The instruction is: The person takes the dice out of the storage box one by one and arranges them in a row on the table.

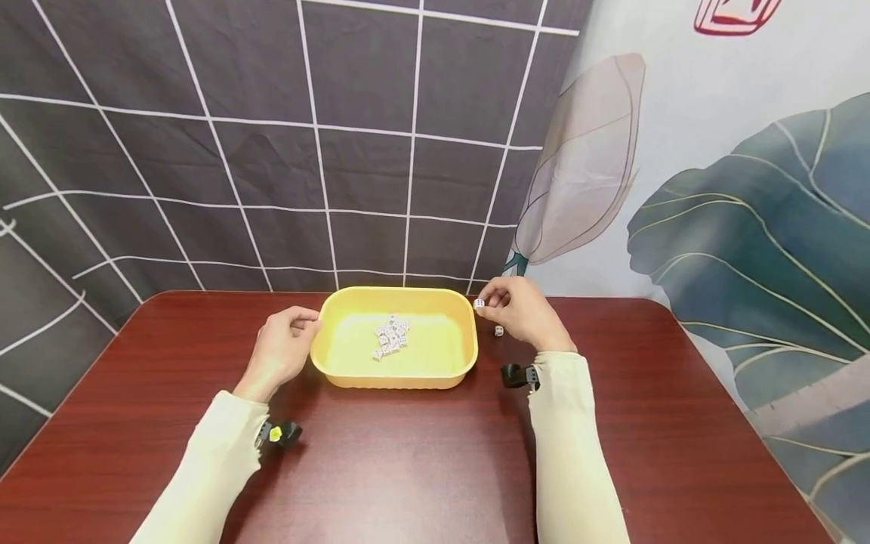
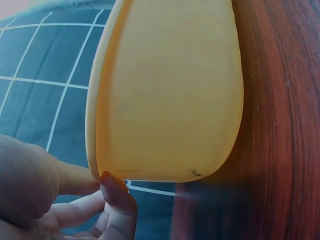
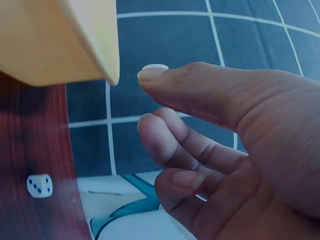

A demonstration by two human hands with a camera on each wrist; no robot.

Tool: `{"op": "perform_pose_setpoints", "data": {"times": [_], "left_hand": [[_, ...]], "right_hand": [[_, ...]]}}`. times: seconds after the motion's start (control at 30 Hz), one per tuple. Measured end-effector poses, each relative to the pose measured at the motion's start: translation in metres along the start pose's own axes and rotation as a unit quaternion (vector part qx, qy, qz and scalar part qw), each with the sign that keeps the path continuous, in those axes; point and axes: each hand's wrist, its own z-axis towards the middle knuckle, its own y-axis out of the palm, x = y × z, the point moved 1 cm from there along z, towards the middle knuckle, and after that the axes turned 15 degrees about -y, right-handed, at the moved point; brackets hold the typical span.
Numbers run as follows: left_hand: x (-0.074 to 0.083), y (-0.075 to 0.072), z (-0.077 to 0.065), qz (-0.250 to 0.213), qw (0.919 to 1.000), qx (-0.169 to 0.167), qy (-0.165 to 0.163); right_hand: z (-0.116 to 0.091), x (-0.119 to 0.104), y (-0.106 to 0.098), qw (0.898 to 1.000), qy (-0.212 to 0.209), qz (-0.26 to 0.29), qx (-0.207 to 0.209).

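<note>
My right hand [image 1: 519, 308] pinches a white die [image 1: 479, 303]. The yellow tub [image 1: 390, 383] is just left of those fingers, its long side running toward my left hand [image 1: 282, 344], which pinches its far end. A loose die [image 1: 499, 331] sits near my right fingers.

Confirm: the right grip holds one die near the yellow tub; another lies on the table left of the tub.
Wrong side: the head view shows the loose die on the table right of the yellow tub. The right grip does hold one die near it.
</note>
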Motion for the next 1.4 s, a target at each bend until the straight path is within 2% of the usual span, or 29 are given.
{"op": "perform_pose_setpoints", "data": {"times": [0.43, 0.87, 1.17, 1.4], "left_hand": [[0.003, 0.002, -0.003, 0.003, 1.0, 0.009, -0.004], [0.004, 0.002, -0.004, -0.001, 0.9999, 0.01, -0.002], [0.004, 0.003, -0.005, -0.003, 0.9999, 0.01, -0.004], [0.003, 0.004, -0.005, -0.009, 0.9999, 0.004, -0.007]], "right_hand": [[-0.009, 0.026, -0.005, 1.0, 0.006, -0.007, 0.018], [-0.017, 0.045, -0.004, 0.999, 0.03, -0.023, 0.016], [-0.025, 0.059, -0.004, 0.997, 0.074, -0.021, 0.007], [-0.029, 0.067, 0.001, 0.996, 0.089, -0.026, -0.009]]}}
